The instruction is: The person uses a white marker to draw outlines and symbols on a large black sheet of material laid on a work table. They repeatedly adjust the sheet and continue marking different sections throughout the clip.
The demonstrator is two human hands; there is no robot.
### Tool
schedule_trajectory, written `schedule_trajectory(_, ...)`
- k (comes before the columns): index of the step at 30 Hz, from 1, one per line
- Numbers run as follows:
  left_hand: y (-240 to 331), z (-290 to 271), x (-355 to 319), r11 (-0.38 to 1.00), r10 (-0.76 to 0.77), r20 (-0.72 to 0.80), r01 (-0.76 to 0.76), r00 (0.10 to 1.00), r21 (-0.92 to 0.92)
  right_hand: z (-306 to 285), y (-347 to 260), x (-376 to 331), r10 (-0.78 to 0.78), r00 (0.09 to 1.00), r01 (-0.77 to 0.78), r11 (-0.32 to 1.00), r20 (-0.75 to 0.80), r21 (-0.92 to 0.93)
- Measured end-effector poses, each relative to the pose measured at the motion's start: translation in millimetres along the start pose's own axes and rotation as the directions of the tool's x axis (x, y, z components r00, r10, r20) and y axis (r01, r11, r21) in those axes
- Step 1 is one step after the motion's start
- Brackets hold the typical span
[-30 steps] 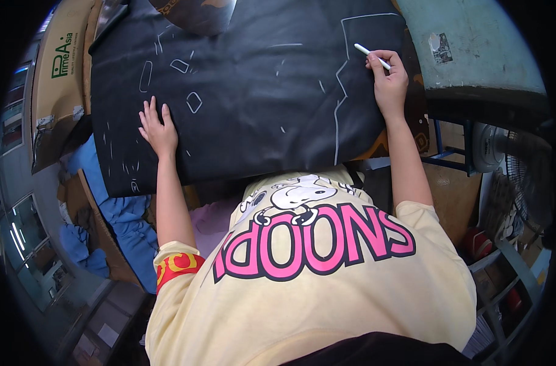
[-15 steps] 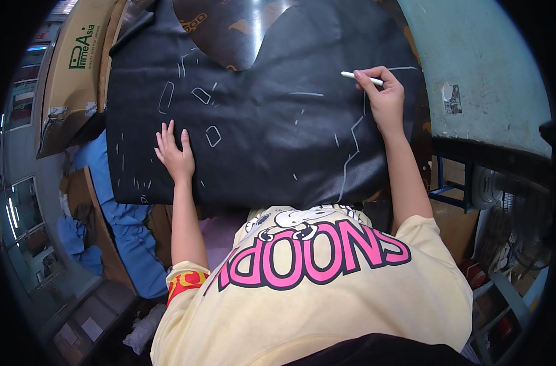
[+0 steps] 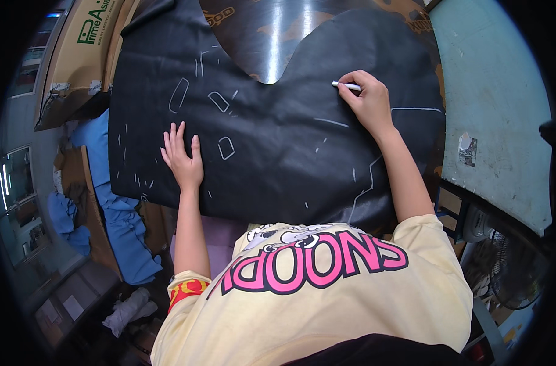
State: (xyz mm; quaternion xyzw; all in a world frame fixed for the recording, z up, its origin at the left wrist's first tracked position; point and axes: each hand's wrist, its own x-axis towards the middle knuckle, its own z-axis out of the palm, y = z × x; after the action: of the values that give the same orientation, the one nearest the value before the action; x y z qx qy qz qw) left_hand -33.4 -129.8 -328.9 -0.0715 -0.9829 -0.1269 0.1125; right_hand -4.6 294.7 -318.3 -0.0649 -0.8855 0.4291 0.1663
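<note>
A large sheet of black leather [image 3: 272,158] lies over the table, marked with white lines, short strokes and several small outlined shapes. My left hand [image 3: 183,161] rests flat on its left part, fingers spread, beside the outlined shapes. Between the fingertips of my right hand [image 3: 369,104] is a slim white marking pen [image 3: 349,86], pointing left. This hand is over the right part of the leather, left of a long white line. Whether the pen's tip touches the surface I cannot tell. My right wrist and forearm cover part of the jagged line on that side.
Past the leather's curved edge shows a shiny brown board [image 3: 284,36]. A cardboard box [image 3: 76,67] stands at the far left, with blue material [image 3: 122,226] hanging below it. On the right is a pale blue-green surface [image 3: 491,110]; a fan [image 3: 512,274] stands below.
My right hand has moved left and away from me over the leather with the pen. My left hand stays flat in nearly the same place. The whole view has shifted a little.
</note>
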Motion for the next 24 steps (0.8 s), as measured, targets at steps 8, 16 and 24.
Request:
schedule_trajectory(8,1,2,3,0.999,-0.002,0.008,0.002,1.000,-0.040,11,-3,24,0.008,1.000,-0.008,1.000,0.018,0.013)
schedule_trajectory(16,2,0,3,0.999,-0.004,0.006,0.004,1.000,-0.039,21,-1,39,0.062,0.997,-0.069,0.976,0.042,0.204)
schedule_trajectory(24,2,0,1,0.999,-0.025,0.012,0.025,1.000,-0.020,18,-1,57,0.084,0.982,-0.102,0.990,0.172,0.096)
